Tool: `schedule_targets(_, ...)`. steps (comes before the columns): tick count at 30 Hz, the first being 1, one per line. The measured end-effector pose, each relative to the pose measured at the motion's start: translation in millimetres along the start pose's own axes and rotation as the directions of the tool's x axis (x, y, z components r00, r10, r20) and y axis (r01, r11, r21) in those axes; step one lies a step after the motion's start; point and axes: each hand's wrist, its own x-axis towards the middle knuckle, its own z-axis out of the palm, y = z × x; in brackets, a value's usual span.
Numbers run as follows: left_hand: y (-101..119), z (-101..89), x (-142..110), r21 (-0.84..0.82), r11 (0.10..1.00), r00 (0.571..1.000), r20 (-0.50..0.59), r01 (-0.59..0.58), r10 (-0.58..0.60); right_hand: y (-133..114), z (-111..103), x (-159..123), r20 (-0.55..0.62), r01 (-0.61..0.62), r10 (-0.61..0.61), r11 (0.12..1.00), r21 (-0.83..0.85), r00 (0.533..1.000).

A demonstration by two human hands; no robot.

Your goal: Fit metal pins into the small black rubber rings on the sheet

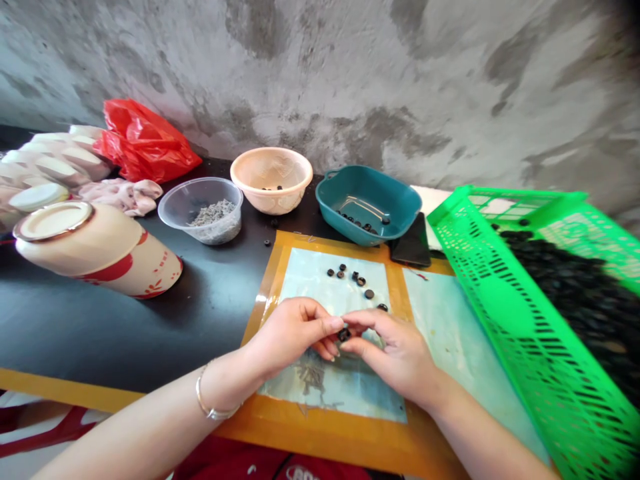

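Observation:
Between the fingertips of both hands is a small round black part (pixel 344 335), held just above a light-blue sheet (pixel 370 403). My right hand (pixel 395 347) pinches it between thumb and forefinger. My left hand (pixel 300 330) is closed, its thumb and fingertips meeting at the part's left side; whether it grips something small of its own is hidden. Several loose black round parts (pixel 369 294) lie on the sheet beyond my hands. A pile of thin grey metal bits (pixel 311 373) shows on the sheet under my wrists.
A green basket (pixel 510 307) heaped with black parts (pixel 565 280) stands at right. Along the wall sit a teal basin (pixel 370 200), a peach bowl (pixel 273 170) and a clear bowl (pixel 173 210) of grey bits. A cream flask (pixel 105 250) and a red bag (pixel 145 143) are at left.

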Motion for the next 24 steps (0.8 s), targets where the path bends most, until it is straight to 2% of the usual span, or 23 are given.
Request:
schedule_targets(6,-2,1.1,1,0.01,1.0,1.0,0.011,0.007,-0.007,2,-1,3,0.127,0.167,-0.157,0.983,-0.073,0.979)
schedule_targets(11,-5,1.8,1,0.033,0.999,1.0,-0.004,-0.018,0.018,3,0,4,0.149,0.178,-0.175,0.984,-0.005,0.973)
schedule_targets(16,-4,4.0,-1,0.111,0.993,0.999,-0.019,-0.039,0.041,1,2,4,0.121,0.174,-0.176,0.984,0.024,0.977)
schedule_targets(19,-5,4.1,-1,0.184,0.98,0.996,-0.029,-0.072,0.079,-1,2,3,0.051,0.196,-0.199,0.979,0.055,0.979)
schedule_targets(22,-9,2.0,-1,0.255,0.95,0.979,-0.049,-0.179,0.198,-2,0,2,-0.031,0.192,-0.189,0.977,0.095,0.981)
schedule_targets(24,-11,1.1,-3,0.234,0.932,0.955,-0.042,-0.275,0.293,-2,-2,2,-0.045,0.167,-0.163,0.979,0.119,0.986)
